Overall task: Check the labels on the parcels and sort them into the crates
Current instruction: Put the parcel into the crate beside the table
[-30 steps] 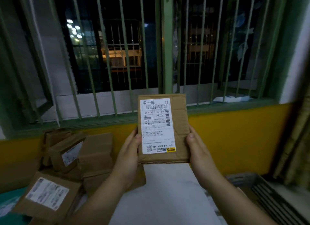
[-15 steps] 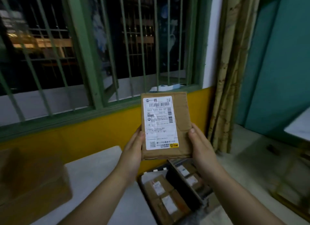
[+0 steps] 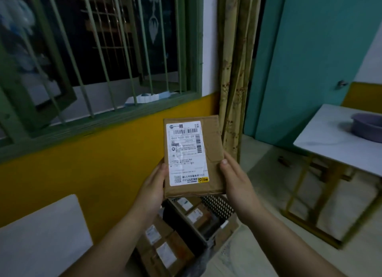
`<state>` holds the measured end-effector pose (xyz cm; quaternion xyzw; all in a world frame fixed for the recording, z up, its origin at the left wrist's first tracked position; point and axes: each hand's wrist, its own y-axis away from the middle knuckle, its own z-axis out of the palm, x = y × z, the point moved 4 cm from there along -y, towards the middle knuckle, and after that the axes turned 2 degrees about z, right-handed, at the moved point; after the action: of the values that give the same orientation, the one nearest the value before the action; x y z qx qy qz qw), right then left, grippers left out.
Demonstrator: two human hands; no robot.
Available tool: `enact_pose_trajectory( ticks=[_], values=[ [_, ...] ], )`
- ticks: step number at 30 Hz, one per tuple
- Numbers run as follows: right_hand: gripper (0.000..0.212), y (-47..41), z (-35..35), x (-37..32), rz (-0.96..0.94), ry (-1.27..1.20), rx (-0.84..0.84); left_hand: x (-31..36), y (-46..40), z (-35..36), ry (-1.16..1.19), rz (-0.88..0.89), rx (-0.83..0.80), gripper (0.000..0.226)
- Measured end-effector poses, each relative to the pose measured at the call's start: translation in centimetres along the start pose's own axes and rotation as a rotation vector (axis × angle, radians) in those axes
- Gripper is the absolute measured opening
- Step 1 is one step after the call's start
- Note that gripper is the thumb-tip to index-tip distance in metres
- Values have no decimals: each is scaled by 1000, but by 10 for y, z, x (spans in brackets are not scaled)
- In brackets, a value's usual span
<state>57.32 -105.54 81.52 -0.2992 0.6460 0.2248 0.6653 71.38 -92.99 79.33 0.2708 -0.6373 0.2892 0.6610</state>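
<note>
I hold a flat brown cardboard parcel (image 3: 213,152) upright in front of me, its white shipping label (image 3: 187,152) facing me. My left hand (image 3: 152,191) grips its lower left edge with the thumb on the front. My right hand (image 3: 237,183) grips the lower right edge the same way. Directly below the parcel, on the floor by the yellow wall, stand two crates: a dark perforated crate (image 3: 221,206) and a nearer one (image 3: 206,262), each holding several labelled brown parcels (image 3: 165,254).
A white table (image 3: 41,239) fills the lower left corner. Another white table (image 3: 339,140) on a gold frame stands at the right with a purple basin (image 3: 368,125). A barred green window (image 3: 103,49), a curtain (image 3: 235,70) and a teal door (image 3: 310,59) lie behind.
My view has swung to the right, away from the pile of parcels on the table. The crates on the floor have come into view under the parcel. Both hands keep the same grip.
</note>
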Motion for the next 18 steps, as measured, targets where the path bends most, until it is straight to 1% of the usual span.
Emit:
enact_pose_trajectory(
  ticks=[5, 9, 10, 13, 16, 18],
  values=[
    [38, -65, 12, 27, 43, 4, -67, -23, -64, -11, -14, -58, 39, 30],
    [35, -134, 24, 44, 71, 16, -97, -34, -129, -17, 21, -58, 71, 29],
    [37, -146, 24, 46, 81, 15, -99, -34, -138, -16, 17, -55, 66, 30],
    [55, -193, 23, 57, 99, 22, -133, -37, -175, -11, 19, -53, 48, 40],
    [57, -221, 19, 70, 132, 2, -158, -44, -198, -6, 15, -70, 49, 52],
    [63, -241, 16, 83, 157, 16, -182, -51, -214, -3, 2, -91, 64, 61]
  ],
)
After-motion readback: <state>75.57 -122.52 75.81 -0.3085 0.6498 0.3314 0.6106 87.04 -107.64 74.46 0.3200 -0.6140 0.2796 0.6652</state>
